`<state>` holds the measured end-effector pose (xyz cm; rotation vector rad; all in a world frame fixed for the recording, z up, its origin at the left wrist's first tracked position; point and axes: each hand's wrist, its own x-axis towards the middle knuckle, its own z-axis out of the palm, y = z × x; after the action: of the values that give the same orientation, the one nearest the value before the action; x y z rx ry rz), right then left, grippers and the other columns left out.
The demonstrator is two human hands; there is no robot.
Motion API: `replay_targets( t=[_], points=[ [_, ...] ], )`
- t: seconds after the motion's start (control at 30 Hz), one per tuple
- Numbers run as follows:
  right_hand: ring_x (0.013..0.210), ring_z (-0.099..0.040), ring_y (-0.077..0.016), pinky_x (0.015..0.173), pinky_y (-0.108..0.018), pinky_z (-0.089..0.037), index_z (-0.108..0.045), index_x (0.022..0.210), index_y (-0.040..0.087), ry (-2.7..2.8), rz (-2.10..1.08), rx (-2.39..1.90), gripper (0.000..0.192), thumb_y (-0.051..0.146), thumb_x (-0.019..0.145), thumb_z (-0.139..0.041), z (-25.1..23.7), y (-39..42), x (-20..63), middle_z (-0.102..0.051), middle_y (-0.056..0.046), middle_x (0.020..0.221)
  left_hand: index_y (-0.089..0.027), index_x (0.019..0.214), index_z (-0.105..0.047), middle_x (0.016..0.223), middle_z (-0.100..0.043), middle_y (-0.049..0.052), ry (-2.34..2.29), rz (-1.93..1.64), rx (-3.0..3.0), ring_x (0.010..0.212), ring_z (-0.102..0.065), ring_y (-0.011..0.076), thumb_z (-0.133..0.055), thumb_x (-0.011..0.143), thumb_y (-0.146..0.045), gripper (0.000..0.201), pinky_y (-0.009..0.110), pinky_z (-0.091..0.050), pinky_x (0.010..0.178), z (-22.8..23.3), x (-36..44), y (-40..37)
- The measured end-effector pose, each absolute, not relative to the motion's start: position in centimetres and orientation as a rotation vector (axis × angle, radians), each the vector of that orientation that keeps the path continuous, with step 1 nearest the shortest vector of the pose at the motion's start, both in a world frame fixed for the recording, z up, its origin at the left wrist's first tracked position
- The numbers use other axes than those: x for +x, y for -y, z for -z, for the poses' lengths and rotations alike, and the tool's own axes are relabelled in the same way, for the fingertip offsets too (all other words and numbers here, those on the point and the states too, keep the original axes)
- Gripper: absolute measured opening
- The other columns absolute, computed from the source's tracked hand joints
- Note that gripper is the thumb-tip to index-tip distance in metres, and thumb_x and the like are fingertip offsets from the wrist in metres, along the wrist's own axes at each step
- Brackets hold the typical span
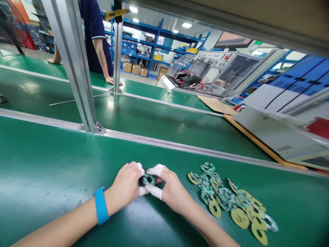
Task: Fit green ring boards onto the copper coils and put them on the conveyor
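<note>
My left hand (127, 185) and my right hand (171, 188) meet over the green mat, fingertips in white finger cots. Between them they pinch a small ring-shaped green circuit board (149, 179) that sits on a dark round part, mostly hidden by the fingers. A blue band (101, 206) circles my left wrist. To the right of my right hand lies a loose pile of ring boards (226, 197), some green face up, some yellow face up.
An aluminium post (77, 65) rises from the rail (180, 147) beyond my hands. A person in dark blue (96, 37) leans a hand on the far bench. White equipment and cardboard (277, 133) crowd the right side; blue shelving stands behind.
</note>
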<state>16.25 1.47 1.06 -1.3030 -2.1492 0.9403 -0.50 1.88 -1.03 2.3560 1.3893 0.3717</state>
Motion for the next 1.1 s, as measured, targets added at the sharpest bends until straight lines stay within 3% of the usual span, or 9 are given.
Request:
replay_targets(
  t=[0.23, 0.4, 0.5, 0.57, 0.73, 0.87, 1.1],
  points=[
    [0.086, -0.058, -0.0199, 0.07, -0.031, -0.053, -0.061, 0.101, 0.02, 2.004, -1.092, -1.265, 0.032, 0.02, 0.07, -0.065, 0.0, -1.3, 16.9, -0.06, -0.007, 0.1, -0.015, 0.077, -0.061, 0.082, -0.059, 0.005, -1.391, -0.411, 2.333, 0.079, -0.052, 0.0222, -0.072, 0.07, -0.04, 0.028, 0.034, -0.043, 0.071, 1.0, -0.5, -1.8],
    [0.092, -0.058, -0.0199, 0.079, -0.034, -0.052, -0.054, 0.116, 0.02, 2.002, -1.294, -1.18, 0.045, 0.019, 0.071, -0.062, 0.3, -1.7, 18.1, -0.058, -0.008, 0.11, -0.014, 0.091, -0.06, 0.093, -0.058, 0.008, -1.321, -0.508, 2.285, 0.088, -0.052, 0.0245, -0.075, 0.066, -0.035, 0.036, 0.036, -0.047, 0.077, -0.7, -1.3, -1.5],
    [0.087, -0.059, -0.0186, 0.075, -0.033, -0.052, -0.056, 0.113, 0.02, 1.976, -1.303, -1.187, 0.039, 0.018, 0.074, -0.058, 0.7, -1.9, 18.3, -0.059, -0.008, 0.107, -0.015, 0.09, -0.061, 0.093, -0.059, 0.006, -1.225, -0.596, 2.417, 0.088, -0.054, 0.0202, -0.062, 0.075, -0.011, 0.016, 0.031, -0.049, 0.078, -1.4, -1.2, -0.7],
    [0.086, -0.059, -0.0189, 0.071, -0.032, -0.052, -0.058, 0.109, 0.019, 1.954, -1.308, -1.181, 0.036, 0.018, 0.073, -0.059, 1.0, -2.0, 18.2, -0.059, -0.008, 0.107, -0.014, 0.081, -0.062, 0.084, -0.061, 0.006, -1.138, -0.549, 2.609, 0.083, -0.056, 0.0189, -0.052, 0.078, -0.002, 0.015, 0.03, -0.051, 0.075, -1.0, -0.8, -0.2],
    [0.08, -0.058, -0.0167, 0.069, -0.03, -0.051, -0.061, 0.104, 0.019, 1.93, -1.2, -1.197, 0.035, 0.011, 0.07, -0.056, 1.3, -1.7, 17.6, -0.062, -0.007, 0.101, -0.009, 0.082, -0.065, 0.083, -0.065, 0.01, -0.992, -0.53, 3.014, 0.094, -0.059, 0.0257, -0.053, 0.08, -0.005, 0.014, 0.036, -0.05, 0.083, 0.8, 0.0, 0.7],
    [0.081, -0.058, -0.0167, 0.07, -0.03, -0.05, -0.061, 0.103, 0.02, 1.944, -1.131, -1.214, 0.037, 0.008, 0.069, -0.054, 1.1, -1.3, 17.3, -0.063, -0.006, 0.099, -0.008, 0.08, -0.066, 0.082, -0.067, 0.015, -0.988, -0.493, 3.162, 0.102, -0.058, 0.0315, -0.052, 0.08, -0.006, 0.015, 0.039, -0.05, 0.08, 1.1, 0.3, 1.3],
    [0.079, -0.058, -0.0167, 0.071, -0.031, -0.049, -0.062, 0.103, 0.02, 1.868, -1.136, -1.242, 0.04, 0.008, 0.066, -0.053, 1.6, -1.2, 17.2, -0.064, -0.006, 0.101, -0.006, 0.085, -0.066, 0.082, -0.067, 0.017, -0.969, -0.457, 3.256, 0.096, -0.06, 0.031, -0.051, 0.08, -0.007, 0.016, 0.04, -0.05, 0.075, 1.1, 0.7, 1.2]
  ],
)
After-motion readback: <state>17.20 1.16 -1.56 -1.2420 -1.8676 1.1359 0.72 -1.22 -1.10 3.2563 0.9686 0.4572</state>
